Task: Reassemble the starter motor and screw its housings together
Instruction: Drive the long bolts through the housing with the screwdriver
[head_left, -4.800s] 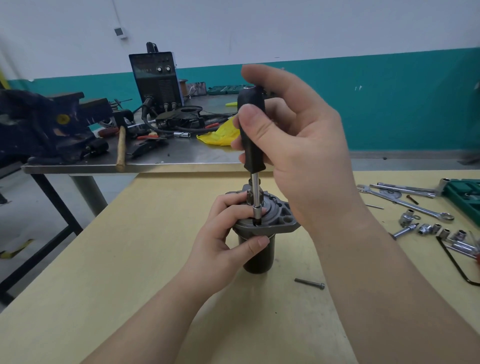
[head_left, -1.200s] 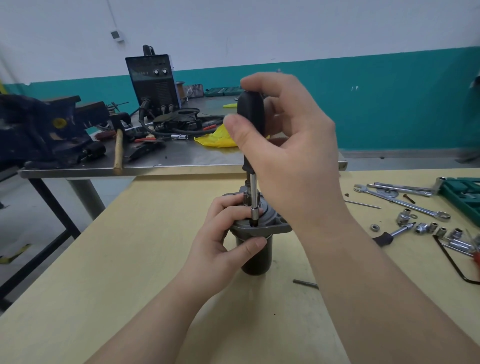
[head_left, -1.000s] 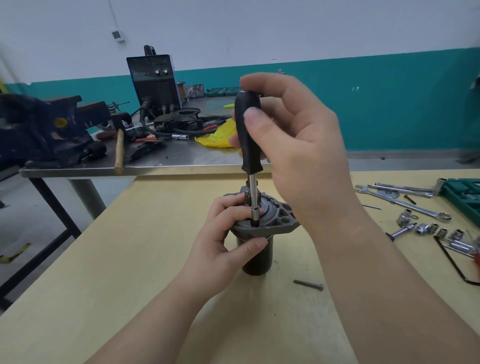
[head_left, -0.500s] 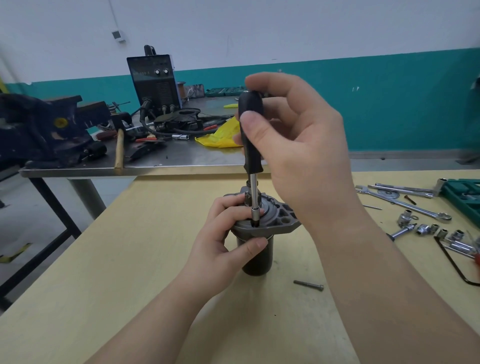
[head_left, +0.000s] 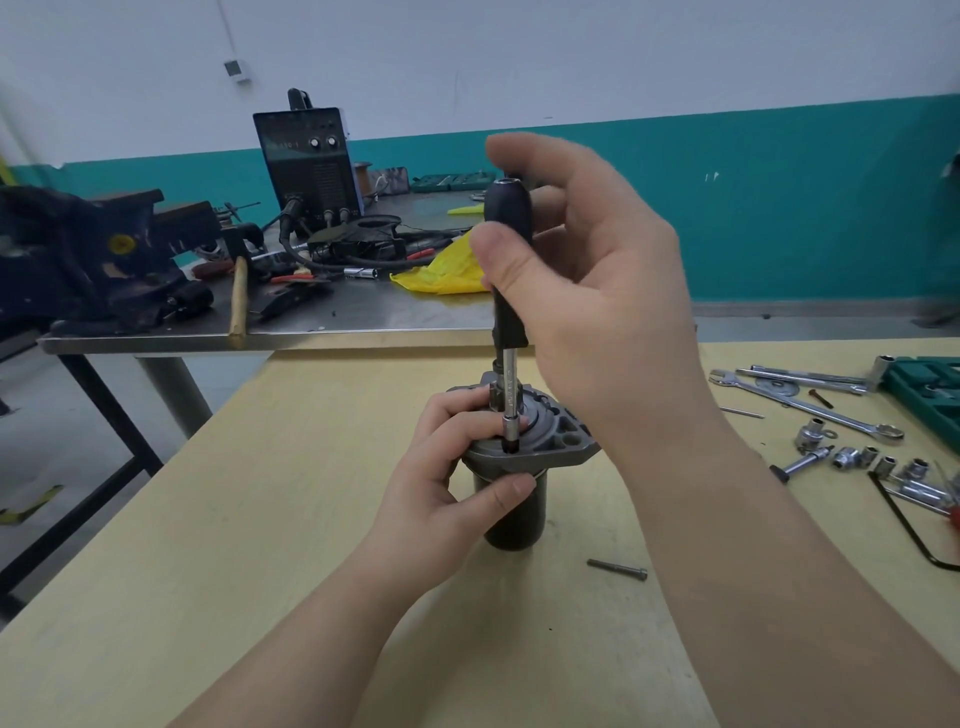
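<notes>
We note a pale yellow wooden worktable in front of a white wall with a teal lower band; behind it stands a steel-topped bench carrying a dark blue vise, a black welding unit, a wooden-handled hammer and a crumpled yellow bag. The starter motor, a dark cylindrical body with a grey cast-metal end housing, stands upright near the middle of the worktable. Our left hand is curled around it, fingers over the housing rim and thumb pressed on the body just beneath. Our right hand pinches the black-handled screwdriver between thumb and fingers, the index finger arched above the handle cap. The shaft is vertical, its tip seated in a hole of the housing flange. One loose dark bolt lies on the worktable just right of the motor. Chrome sockets and combination wrenches are scattered at the right, beside a green tool case.
</notes>
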